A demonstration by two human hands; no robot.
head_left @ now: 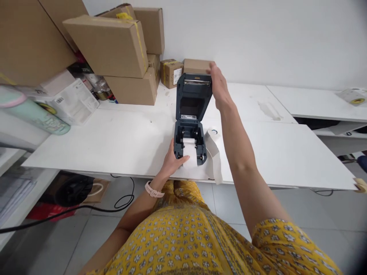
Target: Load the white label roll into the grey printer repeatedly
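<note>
A dark label printer (177, 131) stands on the white table with its lid (192, 93) raised. Inside it lies a small white paper roll (189, 141), and a strip of paper (190, 152) runs from it over the printer's front. My left hand (172, 159) is at the front left corner, thumb stretched over the paper strip, the other fingers partly hidden by the printer. My right hand (219, 84) touches the right edge of the raised lid, its fingers extended and slightly blurred. A loose curled paper strip (213, 156) lies right of the printer and hangs over the table edge.
Cardboard boxes (114, 49) are stacked at the back left. Two smaller boxes, one with a label (171, 73), stand behind the printer. A mint green bottle (37, 114) lies tilted at the left beside a white box (76, 103). Under the table runs a black cable (97, 208).
</note>
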